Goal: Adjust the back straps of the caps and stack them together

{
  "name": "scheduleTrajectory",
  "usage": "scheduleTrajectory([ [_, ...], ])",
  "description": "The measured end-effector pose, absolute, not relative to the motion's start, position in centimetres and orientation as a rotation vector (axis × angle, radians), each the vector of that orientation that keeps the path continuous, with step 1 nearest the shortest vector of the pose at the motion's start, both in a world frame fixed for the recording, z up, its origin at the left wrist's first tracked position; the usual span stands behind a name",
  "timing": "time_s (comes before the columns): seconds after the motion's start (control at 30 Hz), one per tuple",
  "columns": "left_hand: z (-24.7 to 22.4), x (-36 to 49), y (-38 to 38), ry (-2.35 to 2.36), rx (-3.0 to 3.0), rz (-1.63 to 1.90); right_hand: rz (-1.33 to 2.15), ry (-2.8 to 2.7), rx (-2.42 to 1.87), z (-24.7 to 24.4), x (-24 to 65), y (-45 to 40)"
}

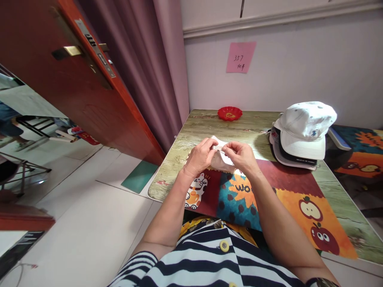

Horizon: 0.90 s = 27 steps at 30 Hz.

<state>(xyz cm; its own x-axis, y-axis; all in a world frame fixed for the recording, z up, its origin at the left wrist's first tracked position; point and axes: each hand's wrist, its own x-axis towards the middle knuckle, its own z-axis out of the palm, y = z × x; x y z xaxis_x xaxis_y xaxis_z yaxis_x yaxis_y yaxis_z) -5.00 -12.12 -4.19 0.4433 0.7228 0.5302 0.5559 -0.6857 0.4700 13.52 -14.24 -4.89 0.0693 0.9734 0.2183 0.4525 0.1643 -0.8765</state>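
My left hand (202,156) is closed, its thumb and fingers pinching the upper edge of a white cloth item (223,161). From the other side, my right hand (240,156) pinches the same edge close to the left fingertips. The cloth looks like a cap, but the hands cover much of it and its full shape is hidden. It is at the far edge of a colourful mat (239,199) printed with a cat and apples. To the right stands a stack of caps, with a white cap (309,119) on top and darker and grey brims below.
A red scalloped dish (229,113) sits at the back of the wood-patterned table (203,123). A pink note (241,57) is on the wall. On the left are a purple curtain (149,52) and an open brown door (98,99). Part of another person's leg (12,129) shows beyond the door.
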Motion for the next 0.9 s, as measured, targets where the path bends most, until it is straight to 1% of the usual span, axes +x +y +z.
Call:
scheduleTrajectory([
  [0.4, -3.7, -5.6, -11.9, 1.137, 2.604, 1.043, 0.761, -1.544, -1.437, -5.0, 15.1, -14.5],
  [0.9, -3.8, -5.2, -12.1, 1.106, 2.625, 1.010, 0.839, -1.562, -1.294, -5.7, 14.1, -13.8],
])
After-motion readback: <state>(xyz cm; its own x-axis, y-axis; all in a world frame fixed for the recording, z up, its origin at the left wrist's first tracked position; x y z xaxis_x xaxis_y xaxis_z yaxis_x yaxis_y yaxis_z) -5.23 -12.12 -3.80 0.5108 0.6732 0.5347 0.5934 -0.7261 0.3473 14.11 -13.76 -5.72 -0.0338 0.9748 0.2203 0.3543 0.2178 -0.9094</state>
